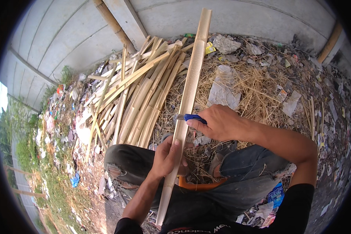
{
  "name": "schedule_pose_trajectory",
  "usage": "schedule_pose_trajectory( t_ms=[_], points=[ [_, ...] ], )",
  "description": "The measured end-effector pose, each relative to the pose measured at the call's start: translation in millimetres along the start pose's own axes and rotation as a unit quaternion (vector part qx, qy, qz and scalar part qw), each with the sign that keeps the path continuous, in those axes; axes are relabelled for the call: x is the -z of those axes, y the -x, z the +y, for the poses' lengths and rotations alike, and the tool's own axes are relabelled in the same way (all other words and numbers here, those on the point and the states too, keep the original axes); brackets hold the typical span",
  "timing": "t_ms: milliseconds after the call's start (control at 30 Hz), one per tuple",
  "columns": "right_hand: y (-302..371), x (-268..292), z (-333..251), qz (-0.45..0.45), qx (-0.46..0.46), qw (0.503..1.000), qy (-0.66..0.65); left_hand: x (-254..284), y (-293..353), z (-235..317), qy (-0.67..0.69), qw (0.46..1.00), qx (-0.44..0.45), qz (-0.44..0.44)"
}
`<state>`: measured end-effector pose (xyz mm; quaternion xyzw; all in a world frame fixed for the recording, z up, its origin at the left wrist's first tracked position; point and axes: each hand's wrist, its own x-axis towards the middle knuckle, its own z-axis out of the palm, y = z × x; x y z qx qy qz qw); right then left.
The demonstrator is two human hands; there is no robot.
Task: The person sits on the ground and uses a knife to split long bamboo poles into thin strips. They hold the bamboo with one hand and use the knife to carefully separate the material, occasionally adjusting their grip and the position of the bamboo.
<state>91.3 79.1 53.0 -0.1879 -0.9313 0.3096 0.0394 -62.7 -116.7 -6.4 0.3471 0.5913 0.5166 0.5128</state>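
Observation:
A long split bamboo strip (191,84), pale inner side up, slants from my lap up toward the wall. My left hand (167,158) is closed around its lower part, thumb on top. In my right hand (218,122) is a blue-handled utility knife (194,117), gripped in closed fingers. Its blade lies across the strip, above my left hand; how deep it touches I cannot tell. Both my knees are bent, with the strip passing between them.
A pile of split bamboo strips (140,101) lies on the ground ahead to the left. Dry straw (253,87), a grey flat sheet (224,87) and a stone (226,45) are ahead to the right. A concrete panel wall (241,17) stands behind. Litter covers much of the ground.

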Motion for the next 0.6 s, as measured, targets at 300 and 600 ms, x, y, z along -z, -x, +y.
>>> schedule_pose_trajectory(
  t_ms=[300, 600],
  points=[
    [-6, -28, -19, -0.034, 0.025, 0.996, 0.082, 19, -8, -20, -0.188, 0.974, -0.106, 0.067],
    [-36, 44, 118, 0.194, -0.108, 0.971, 0.086, 14, 17, -19, -0.204, 0.973, -0.104, -0.004]
  ],
)
